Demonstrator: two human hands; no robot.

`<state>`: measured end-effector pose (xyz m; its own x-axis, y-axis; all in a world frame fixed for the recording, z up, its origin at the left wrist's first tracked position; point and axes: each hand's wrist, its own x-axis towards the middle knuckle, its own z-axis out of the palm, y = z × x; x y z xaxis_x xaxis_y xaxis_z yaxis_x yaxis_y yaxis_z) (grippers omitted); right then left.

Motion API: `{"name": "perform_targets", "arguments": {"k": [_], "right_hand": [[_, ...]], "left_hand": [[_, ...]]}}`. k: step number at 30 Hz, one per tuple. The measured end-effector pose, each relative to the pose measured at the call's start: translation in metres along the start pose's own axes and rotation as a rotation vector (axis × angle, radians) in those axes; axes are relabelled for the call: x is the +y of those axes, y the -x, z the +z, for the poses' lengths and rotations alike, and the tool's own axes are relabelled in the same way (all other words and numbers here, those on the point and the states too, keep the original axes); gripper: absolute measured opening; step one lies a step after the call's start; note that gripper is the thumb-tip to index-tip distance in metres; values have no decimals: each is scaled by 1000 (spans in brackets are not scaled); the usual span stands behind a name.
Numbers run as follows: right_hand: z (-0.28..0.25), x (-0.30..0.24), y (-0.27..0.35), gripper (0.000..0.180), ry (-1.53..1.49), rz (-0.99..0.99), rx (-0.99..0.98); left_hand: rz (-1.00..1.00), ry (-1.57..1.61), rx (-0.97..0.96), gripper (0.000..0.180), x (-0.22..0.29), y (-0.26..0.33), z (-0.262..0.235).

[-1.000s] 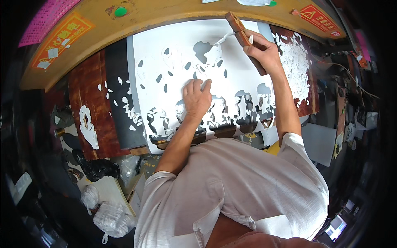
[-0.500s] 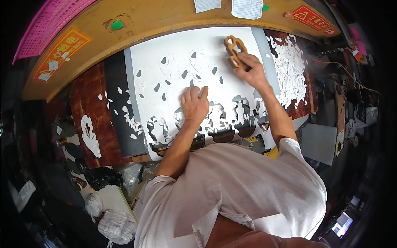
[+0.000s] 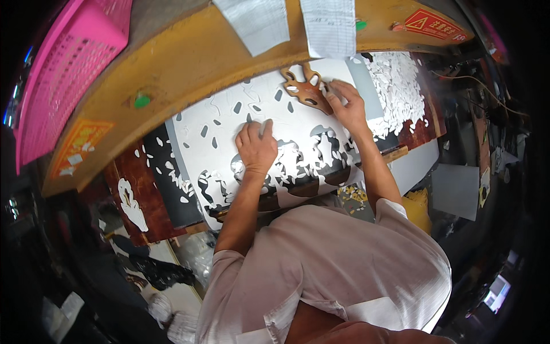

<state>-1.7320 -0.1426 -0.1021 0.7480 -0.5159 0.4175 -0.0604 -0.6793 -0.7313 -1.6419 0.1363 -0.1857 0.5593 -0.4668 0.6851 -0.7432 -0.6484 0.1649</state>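
My left hand (image 3: 258, 150) rests on a white sheet (image 3: 200, 129), its fingers apart and nothing held. The sheet carries several small dark holes and faint cut outlines, with larger ragged cut-outs along its near edge. At the sheet's far right, my right hand (image 3: 348, 108) grips the right edge of a brown cutting die (image 3: 309, 93) with looped, open-work outlines. The die is tilted, and I cannot tell whether it touches the sheet.
A yellow machine beam (image 3: 172, 80) spans the far side, with paper slips (image 3: 329, 26) hanging from it. White scraps (image 3: 395, 92) are heaped at right. Cut white shapes (image 3: 132, 203) lie stacked on the left board. A pink basket (image 3: 69, 74) stands far left.
The cutting die has turned in my right hand and moved slightly left, showing a broader face. My left hand stays on the sheet. The whole view has shifted, bringing the beam and basket closer.
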Motion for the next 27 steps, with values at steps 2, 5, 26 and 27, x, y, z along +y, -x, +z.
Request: {"name": "perform_targets", "arguments": {"k": [2,5,26,27], "right_hand": [[-22,4,32,43,-115,169,16],[-60,-8,96,54,-300,330,17],[-123,-41,180,66,-151,-118,384],[-121,-42,177,65,-162,-68,405]], "left_hand": [[36,-25,52,41,-2,2,-1],[-33,42,-42,41,14,26,-28],[18,101,-102,17,119,158,-65],[5,114,-85,17,117,155,-64]]}}
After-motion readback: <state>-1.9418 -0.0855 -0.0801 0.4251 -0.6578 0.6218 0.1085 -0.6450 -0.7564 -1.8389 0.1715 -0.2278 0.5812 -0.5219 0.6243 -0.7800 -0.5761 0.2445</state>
